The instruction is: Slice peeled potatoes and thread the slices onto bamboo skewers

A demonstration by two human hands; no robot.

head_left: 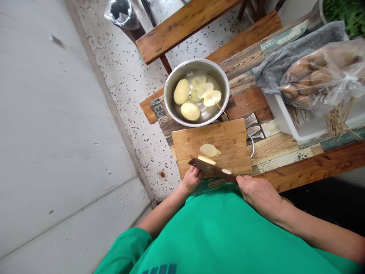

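My right hand is closed around the handle of a kitchen knife, whose broad dark blade points left across the near edge of a wooden cutting board. A small pale potato slice clings to the blade. Just past the blade shows a peeled potato piece; the knife hides the rest of it. My left hand has its fingers curled against that piece, close to the blade's tip, with the fingertips partly covered. Thin potato slices lie overlapping on the board.
Behind the board, a metal bowl of water holds two peeled potatoes, slices and a skewered slice. To the right, a white bin carries wooden skewers, a grey cloth and bagged brown potatoes.
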